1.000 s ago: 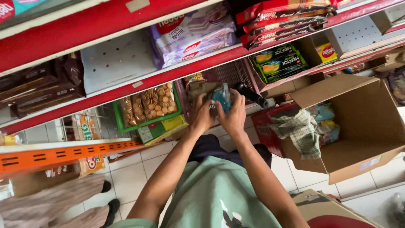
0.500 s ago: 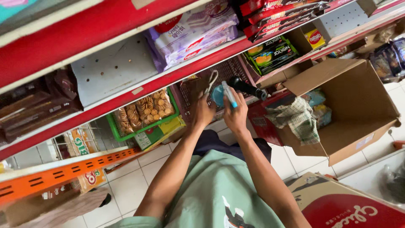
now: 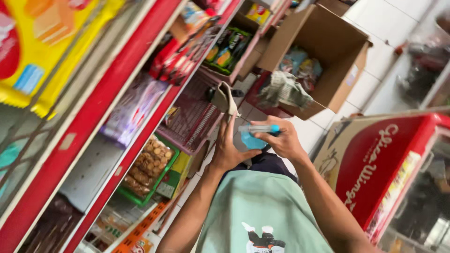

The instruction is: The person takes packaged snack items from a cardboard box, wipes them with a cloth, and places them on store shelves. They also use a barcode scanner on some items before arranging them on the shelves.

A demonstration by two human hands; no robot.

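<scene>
Red shelf (image 3: 117,100) w/ cookie packs (image 3: 149,165) on left. Left hand (image 3: 228,147) open, fingers up, beside blue packet (image 3: 255,136); right hand (image 3: 281,140) closed around it, mid-air in front of shelf. Cardboard box (image 3: 328,51) on floor beyond.

Top shelf, ten o'clock: yellow-red packets (image 3: 51,51)
Mid shelf: purple-white packs (image 3: 133,110)
Seven o'clock: green biscuit tray (image 3: 147,168)
One o'clock: open brown carton (image 3: 337,51)

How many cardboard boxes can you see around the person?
2. One open brown box sits on the floor ahead, holding packets. A red-printed box stands at the person's right, beside the right arm. More may be hidden behind the shelves.
</scene>
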